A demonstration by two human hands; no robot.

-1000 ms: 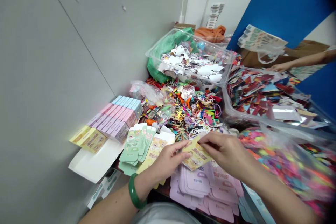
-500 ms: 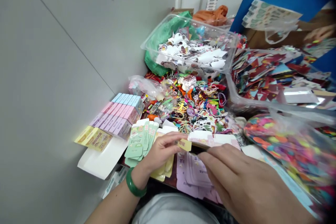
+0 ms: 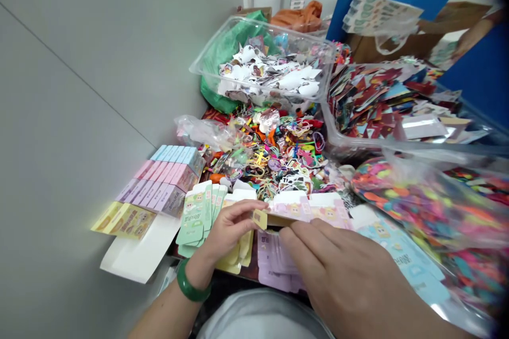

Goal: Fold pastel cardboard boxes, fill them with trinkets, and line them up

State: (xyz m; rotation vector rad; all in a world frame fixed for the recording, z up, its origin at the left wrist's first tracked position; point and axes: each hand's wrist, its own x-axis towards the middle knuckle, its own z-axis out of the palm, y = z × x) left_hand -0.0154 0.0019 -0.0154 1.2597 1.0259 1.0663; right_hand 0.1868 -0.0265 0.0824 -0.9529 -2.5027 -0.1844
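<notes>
Yellow card sits pinched between the fingertips of the left hand, which wears a green jade bangle. The right hand lies open just apart from it, its fingers resting under a flat pink printed carton and above lilac box blanks. Mint-green box blanks stand left of the hands, with rows of pink and blue boxes beyond. A clear plastic tub of stickers sits at upper centre, above a heap of colourful trinkets.
</notes>
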